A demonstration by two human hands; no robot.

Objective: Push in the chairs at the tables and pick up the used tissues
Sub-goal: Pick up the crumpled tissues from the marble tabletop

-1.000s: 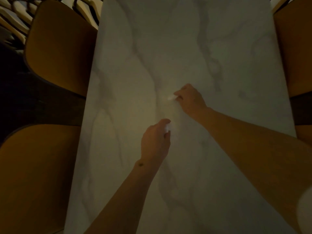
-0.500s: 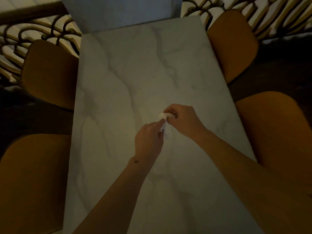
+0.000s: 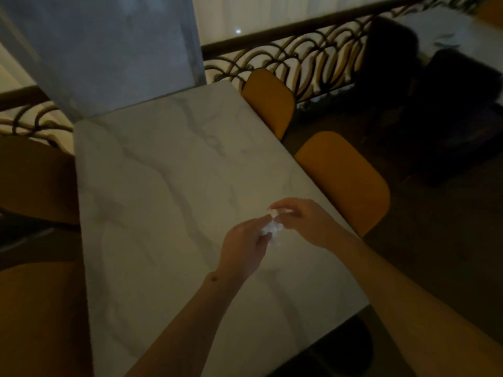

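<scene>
Both bare forearms reach forward over the marble table, the left hand and right hand meeting just above its right half, with orange chairs tucked against the table's edges. The left hand's curled fingers pinch a crumpled white tissue, and the right hand's thumb and forefinger pinch a smaller white tissue scrap just beside it. No writing or labels can be read in the dim light
</scene>
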